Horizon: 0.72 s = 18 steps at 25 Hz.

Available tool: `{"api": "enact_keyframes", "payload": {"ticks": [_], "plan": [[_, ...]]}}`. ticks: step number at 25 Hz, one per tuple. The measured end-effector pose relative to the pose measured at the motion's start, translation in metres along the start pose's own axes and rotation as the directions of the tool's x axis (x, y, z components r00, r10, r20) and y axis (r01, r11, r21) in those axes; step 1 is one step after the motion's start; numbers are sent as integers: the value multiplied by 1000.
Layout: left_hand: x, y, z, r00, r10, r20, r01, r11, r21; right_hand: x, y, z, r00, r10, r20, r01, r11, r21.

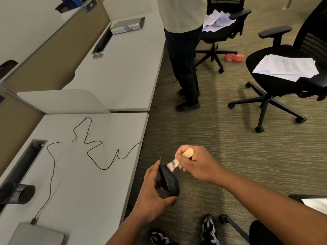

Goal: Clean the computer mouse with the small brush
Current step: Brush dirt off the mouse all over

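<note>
My left hand (pixel 152 193) grips a black computer mouse (pixel 169 181), holding it in the air just off the desk's right edge, over the carpet. My right hand (pixel 194 161) grips a small brush (pixel 178 160) with a light wooden handle and pale bristles. The bristles touch the front end of the mouse. The mouse's thin black cable (pixel 88 147) runs in loose loops across the grey desk (pixel 79 183) to a plug at a closed laptop (pixel 37 234).
A black mesh pen holder (pixel 19 193) lies on the desk's left side beside a cable slot. A person (pixel 184 50) stands by the far desk, which carries a binder (pixel 127 25). Two office chairs (pixel 279 80) hold loose papers. My shoes (pixel 208 228) show below.
</note>
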State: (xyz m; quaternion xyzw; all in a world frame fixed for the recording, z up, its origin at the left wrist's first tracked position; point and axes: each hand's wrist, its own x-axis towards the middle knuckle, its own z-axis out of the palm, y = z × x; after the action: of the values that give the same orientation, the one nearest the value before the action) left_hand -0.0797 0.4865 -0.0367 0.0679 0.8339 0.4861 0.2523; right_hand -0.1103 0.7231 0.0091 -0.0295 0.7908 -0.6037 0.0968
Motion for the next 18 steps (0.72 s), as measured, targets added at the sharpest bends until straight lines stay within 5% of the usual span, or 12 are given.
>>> {"api": "enact_keyframes", "payload": {"ticks": [14, 18], "plan": [[3, 4, -4, 1000, -2, 12, 1, 1000, 28, -6, 9, 13, 999, -22, -49, 21, 1000, -19], [2, 1, -4, 1000, 7, -2, -7, 999, 36, -5, 7, 12, 996, 91, -3, -91, 994, -56]]}}
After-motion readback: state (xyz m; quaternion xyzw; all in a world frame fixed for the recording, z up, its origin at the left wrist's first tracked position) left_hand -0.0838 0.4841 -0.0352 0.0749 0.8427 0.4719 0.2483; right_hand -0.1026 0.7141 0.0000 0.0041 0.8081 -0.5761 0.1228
